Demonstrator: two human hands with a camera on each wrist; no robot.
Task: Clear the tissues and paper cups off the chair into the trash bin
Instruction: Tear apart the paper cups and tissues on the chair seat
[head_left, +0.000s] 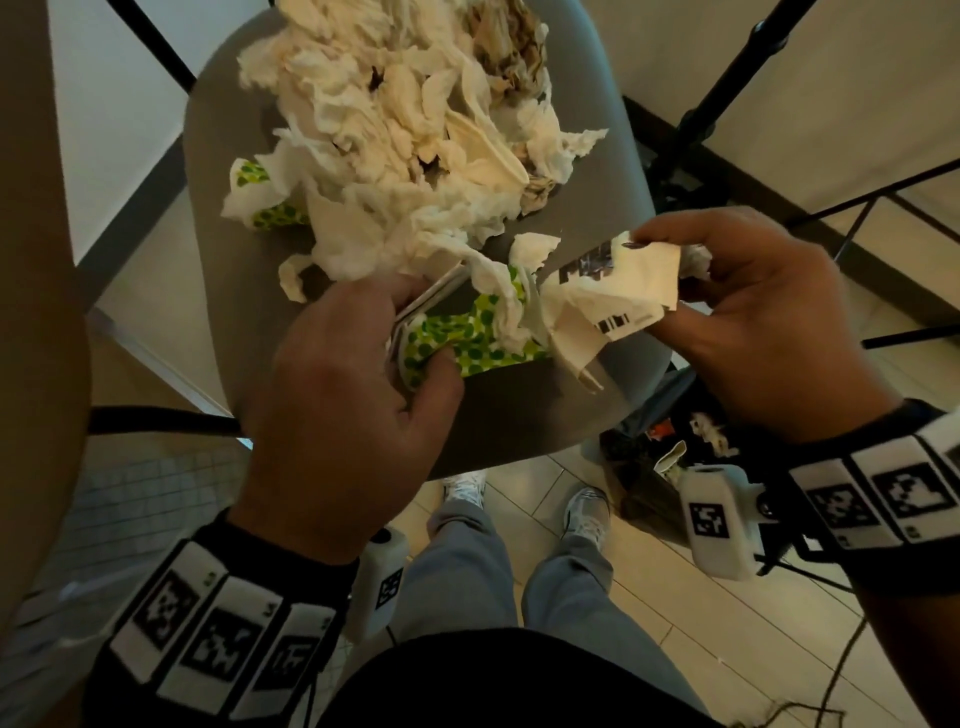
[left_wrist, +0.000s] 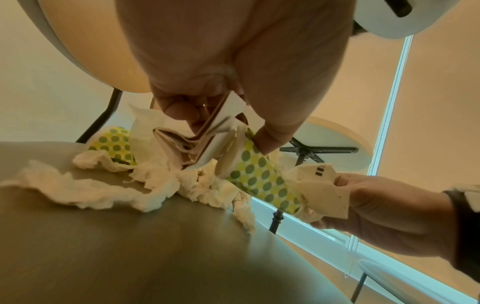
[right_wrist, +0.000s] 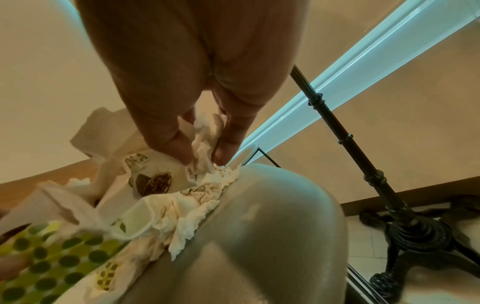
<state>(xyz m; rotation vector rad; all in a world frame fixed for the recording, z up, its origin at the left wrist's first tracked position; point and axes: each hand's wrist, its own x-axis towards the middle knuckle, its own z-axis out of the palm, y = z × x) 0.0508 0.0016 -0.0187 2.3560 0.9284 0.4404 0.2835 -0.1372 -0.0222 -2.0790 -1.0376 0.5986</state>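
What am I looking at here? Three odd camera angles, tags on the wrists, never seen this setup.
No robot: a person with a head camera and one camera strapped to each wrist, on bands with printed tags. The head view looks down on a grey chair heaped with crumpled tissues. The other two pictures look along each hand from its wrist. The left hand grips a flattened green-dotted paper cup together with some folded paper. The right hand pinches a crushed white printed cup and a tissue. A second dotted cup lies half under the pile. The black trash bag sits below the chair's right edge.
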